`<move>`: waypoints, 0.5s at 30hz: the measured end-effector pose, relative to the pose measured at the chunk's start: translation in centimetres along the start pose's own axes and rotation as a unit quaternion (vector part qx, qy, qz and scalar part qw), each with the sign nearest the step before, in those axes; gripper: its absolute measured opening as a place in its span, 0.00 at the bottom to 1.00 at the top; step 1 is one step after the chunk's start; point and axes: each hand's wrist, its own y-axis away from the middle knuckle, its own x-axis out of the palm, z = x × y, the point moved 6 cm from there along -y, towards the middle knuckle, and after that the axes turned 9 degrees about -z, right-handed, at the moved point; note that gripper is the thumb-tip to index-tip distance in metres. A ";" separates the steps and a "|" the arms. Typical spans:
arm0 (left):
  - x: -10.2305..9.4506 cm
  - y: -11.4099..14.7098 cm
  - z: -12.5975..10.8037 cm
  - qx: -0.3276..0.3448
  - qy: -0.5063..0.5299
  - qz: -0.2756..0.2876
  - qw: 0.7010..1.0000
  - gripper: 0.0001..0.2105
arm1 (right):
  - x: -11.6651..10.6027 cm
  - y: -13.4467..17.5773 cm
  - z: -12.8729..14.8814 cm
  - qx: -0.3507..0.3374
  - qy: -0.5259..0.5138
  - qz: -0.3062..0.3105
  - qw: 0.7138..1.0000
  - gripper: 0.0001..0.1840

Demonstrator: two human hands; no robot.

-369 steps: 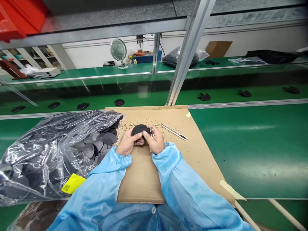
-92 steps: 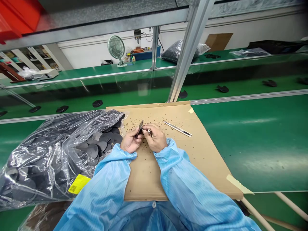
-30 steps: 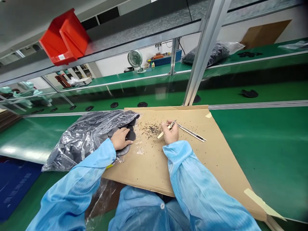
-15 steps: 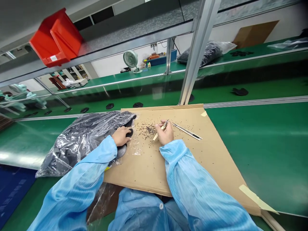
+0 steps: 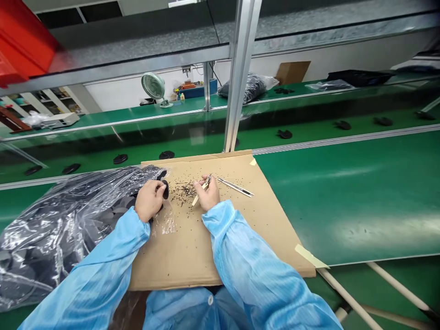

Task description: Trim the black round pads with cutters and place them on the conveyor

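Observation:
My left hand [image 5: 150,200] is closed, pinching a black flat rounded piece [image 5: 166,189] between thumb and fingers at the mouth of a clear plastic bag [image 5: 75,215]. More dark pieces of that kind fill the bag. My right hand [image 5: 208,193] is wrapped round a slim tool with a pale yellow end [image 5: 195,200] and a metal part; its exact kind is unclear. Between the hands, many tiny black bits [image 5: 184,189] are scattered over a cardboard sheet [image 5: 185,256]. A slim silver utility knife [image 5: 236,187] lies right of my right hand.
An upright metal post [image 5: 237,78] stands behind the cardboard. Several black pieces lie on the green belt [image 5: 309,130] beyond it. A red bin [image 5: 24,41] sits on the shelf at upper left, and a green fan [image 5: 153,86] stands at the back. Green table surface [image 5: 343,192] extends to the right.
The view has swung right. My left hand has gone from lying over the black pieces to pinching one, now raised at its fingertips. My right hand keeps its tool.

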 end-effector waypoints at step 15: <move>3.0 2.4 0.2 0.009 0.171 -0.133 0.976 0.06 | 1.1 0.4 -0.7 -0.034 -0.016 0.028 0.999 0.17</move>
